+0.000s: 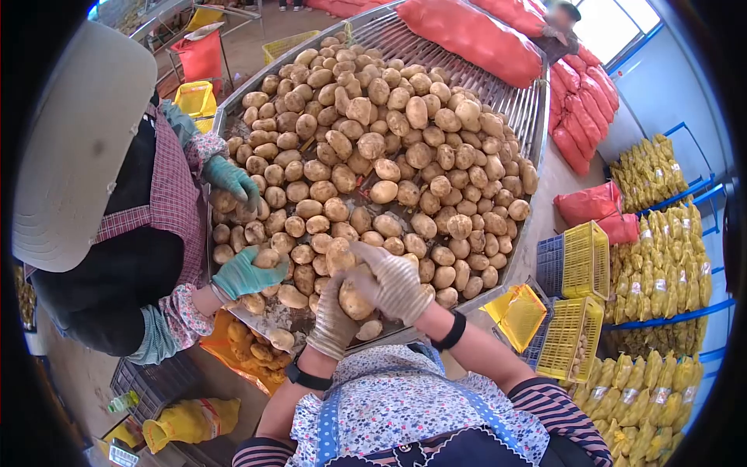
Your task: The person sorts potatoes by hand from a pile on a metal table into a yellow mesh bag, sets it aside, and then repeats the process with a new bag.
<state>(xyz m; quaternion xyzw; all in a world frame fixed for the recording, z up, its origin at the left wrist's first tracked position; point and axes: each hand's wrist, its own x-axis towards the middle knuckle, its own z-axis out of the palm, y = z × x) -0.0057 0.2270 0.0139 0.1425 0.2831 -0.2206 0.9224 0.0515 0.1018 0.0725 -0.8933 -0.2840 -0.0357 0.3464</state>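
Note:
Potatoes (319, 170) cover a metal sorting table (523, 268) in front of me. My left hand (334, 319), in a striped work glove, is closed around a potato (355, 302) near the table's front edge. Just to its right, my right hand (395, 286), gloved the same way, curls its fingers against another potato (340, 255). The two hands almost meet, and their fingers partly hide both potatoes. A few loose potatoes (369, 330) lie by the near edge.
At left a co-worker's teal-gloved hands (247, 274) touch potatoes. A full red sack (475, 39) lies on the table's far slats. An orange bag of potatoes (250, 350) stands below left. Yellow crates (572, 336) and filled yellow net bags (661, 265) stand right.

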